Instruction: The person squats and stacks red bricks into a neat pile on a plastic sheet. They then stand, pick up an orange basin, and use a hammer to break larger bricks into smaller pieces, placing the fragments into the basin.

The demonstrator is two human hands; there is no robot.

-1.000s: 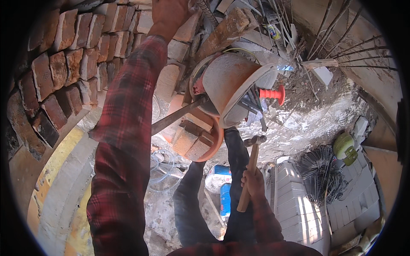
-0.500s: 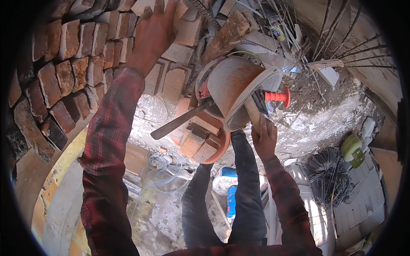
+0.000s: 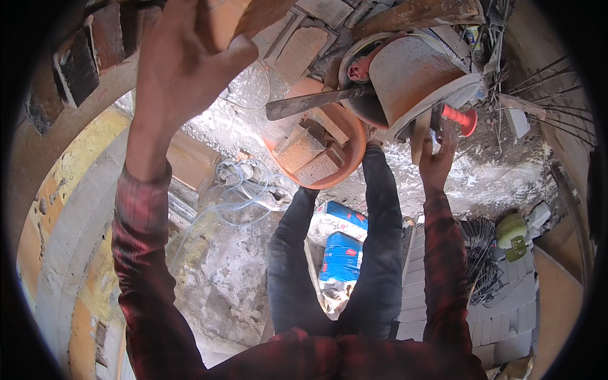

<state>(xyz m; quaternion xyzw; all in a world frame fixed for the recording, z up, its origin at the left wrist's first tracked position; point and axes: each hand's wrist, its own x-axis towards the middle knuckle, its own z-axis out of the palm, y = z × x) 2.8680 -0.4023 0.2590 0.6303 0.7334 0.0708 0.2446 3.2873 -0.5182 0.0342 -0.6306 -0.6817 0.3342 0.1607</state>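
Observation:
At the upper left my left hand grips a brick, thumb against its side; the picture's top edge cuts it off. My right hand is closed around a wooden handle, whose far end is hidden behind a dusty bucket lying on its side. Close by those fingers is a red ribbed grip with a round guard. Between the hands, an orange basin holds several brick pieces. A long flat wooden handle reaches out of the bucket over the basin.
Coiled clear hose lies left of my legs, and blue-and-white bags sit between them. Stacked bricks stand at upper left. Thin metal rods stick out at the right, above bundled wire and a green container.
My left hand, reaching among the bricks before, now holds a brick and is lower in the view. The view has shifted, so the bucket and right hand appear farther right and higher.

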